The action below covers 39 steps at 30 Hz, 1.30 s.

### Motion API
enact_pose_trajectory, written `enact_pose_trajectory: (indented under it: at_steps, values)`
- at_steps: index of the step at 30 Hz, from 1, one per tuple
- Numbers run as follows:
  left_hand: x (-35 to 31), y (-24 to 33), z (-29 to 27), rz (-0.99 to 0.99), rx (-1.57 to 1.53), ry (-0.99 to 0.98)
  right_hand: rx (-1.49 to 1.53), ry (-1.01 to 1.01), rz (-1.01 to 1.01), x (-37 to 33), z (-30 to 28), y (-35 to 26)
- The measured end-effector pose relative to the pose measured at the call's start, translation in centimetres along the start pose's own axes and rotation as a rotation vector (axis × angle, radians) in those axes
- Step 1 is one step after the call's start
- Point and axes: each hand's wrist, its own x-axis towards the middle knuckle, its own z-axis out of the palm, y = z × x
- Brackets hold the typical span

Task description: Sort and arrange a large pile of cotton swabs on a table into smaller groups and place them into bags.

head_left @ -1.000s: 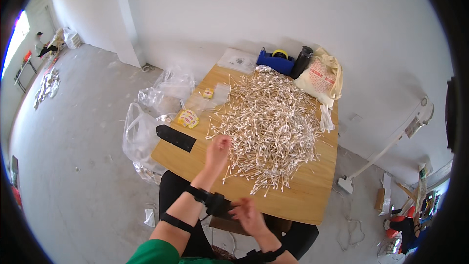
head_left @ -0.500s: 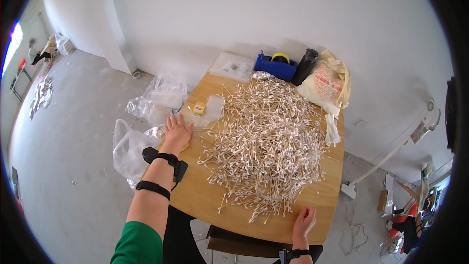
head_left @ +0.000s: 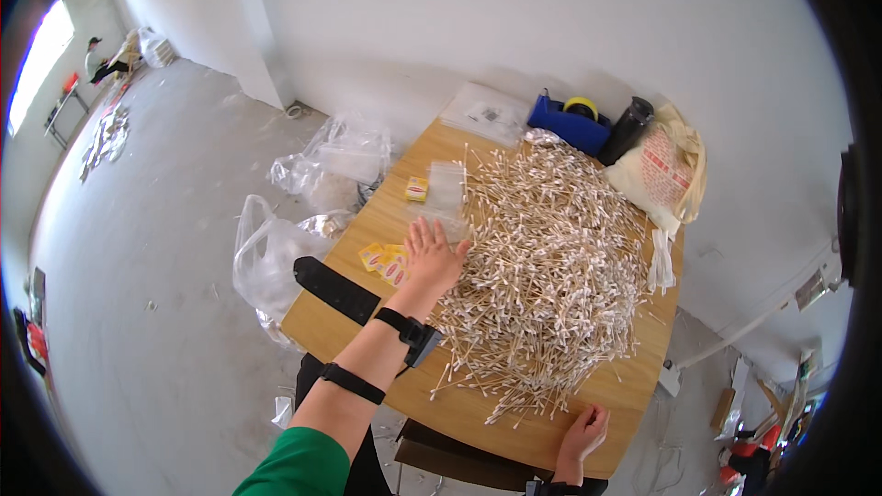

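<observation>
A large heap of loose cotton swabs [head_left: 547, 285] with white tips and pale sticks covers much of the wooden table [head_left: 524, 441]. My left hand [head_left: 435, 259] lies palm down with fingers spread at the heap's left edge, its fingertips by a clear plastic zip bag [head_left: 446, 186]. Beside that bag sits a small yellow box [head_left: 416, 189]. Several yellow cards or labels [head_left: 386, 263] are fanned out just left of this hand. My right hand [head_left: 584, 432] rests near the table's front edge, fingers curled in, with nothing visible in it.
A long black object [head_left: 336, 289] lies at the table's left edge. Along the back are clear bags [head_left: 482, 113], a blue tape dispenser [head_left: 568, 126], a black bottle [head_left: 627, 131] and a cream cloth bag [head_left: 657, 170]. Plastic bags [head_left: 268, 253] stand left of the table. A person [head_left: 96, 62] sits far off.
The view has swung left. My left hand has moved right across the table to the heap's edge, uncovering the yellow cards and the black object. My right hand stays near the front edge.
</observation>
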Motion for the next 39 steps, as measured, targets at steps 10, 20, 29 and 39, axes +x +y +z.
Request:
enact_pose_trajectory:
  at_steps: [10,20,29,39]
  values:
    - [-2.0,-2.1,-2.8,0.291,-0.274,0.327,-0.006,0.033,0.029,-0.2,0.1,1.1]
    - [7.6,-3.5,-5.8,0.111,-0.236,0.247,-0.044,0.008,0.062,0.0,0.7,0.2]
    - [11.9,-2.6,-7.7,-0.027,0.113,0.063,0.021,-0.032,0.083,-0.1,-0.2,-0.5]
    - [20.3,7.4,-12.4,0.172,-0.265,0.223,-0.020,-0.078,0.087,-0.4,-0.8,-0.1]
